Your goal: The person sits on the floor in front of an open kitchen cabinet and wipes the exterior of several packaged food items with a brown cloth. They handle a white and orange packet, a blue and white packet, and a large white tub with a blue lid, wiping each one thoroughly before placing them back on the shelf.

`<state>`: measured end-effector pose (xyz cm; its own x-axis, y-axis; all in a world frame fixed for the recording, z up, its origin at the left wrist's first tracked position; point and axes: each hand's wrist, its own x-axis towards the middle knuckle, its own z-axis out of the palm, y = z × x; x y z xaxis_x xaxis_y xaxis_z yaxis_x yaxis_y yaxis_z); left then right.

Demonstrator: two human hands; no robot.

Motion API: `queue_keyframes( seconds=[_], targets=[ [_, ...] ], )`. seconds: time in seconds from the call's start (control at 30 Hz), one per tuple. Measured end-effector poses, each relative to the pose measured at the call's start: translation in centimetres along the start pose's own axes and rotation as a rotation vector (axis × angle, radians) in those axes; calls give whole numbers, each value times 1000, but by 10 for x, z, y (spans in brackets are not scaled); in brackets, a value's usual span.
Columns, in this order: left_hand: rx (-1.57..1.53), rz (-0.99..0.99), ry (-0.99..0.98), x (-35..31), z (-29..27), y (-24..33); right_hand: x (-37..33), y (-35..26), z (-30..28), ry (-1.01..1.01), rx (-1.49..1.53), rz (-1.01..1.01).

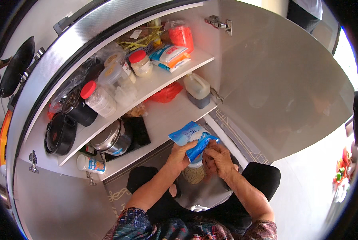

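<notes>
A white tub [91, 164] and a steel pot [117, 138] are sitting in the cupboard as the left hand [179, 155] is gripping a blue packet [191, 136], thumb lying on top, fingers curling beneath. The packet is hanging in front of the lower shelf [169, 116], over a jar [193, 175] standing below; whether either is open, one cannot tell. Near the back, a jug [197, 91] is standing. The right hand [219, 160] is pinching the packet's right end, fingertips bunching. Work on the packet appears to be under way: it is out in both hands, while what is left is remaining unclear. Both forearms are rising from below and converging, wrists bending inward, beside an open door [283, 84].
</notes>
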<state>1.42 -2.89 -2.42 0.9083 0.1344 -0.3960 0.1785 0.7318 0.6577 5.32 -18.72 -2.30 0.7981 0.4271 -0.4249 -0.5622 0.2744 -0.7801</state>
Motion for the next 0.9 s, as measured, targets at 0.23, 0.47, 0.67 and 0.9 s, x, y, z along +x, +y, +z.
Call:
queue_keyframes(
  seconds=[0.23, 0.47, 0.67, 0.9],
  targets=[
    [80, 186, 38, -6, 33, 40, -19, -19, -3, -237, -198, 63],
    [138, 413, -68, 39, 91, 133, -23, -29, 8, -309, -275, -13],
    [74, 399, -22, 122, 113, 205, -17, -40, 14, -301, -204, 11],
    [163, 375, 74, 182, 113, 252, -11, -47, 19, -285, -113, 56]
  ],
)
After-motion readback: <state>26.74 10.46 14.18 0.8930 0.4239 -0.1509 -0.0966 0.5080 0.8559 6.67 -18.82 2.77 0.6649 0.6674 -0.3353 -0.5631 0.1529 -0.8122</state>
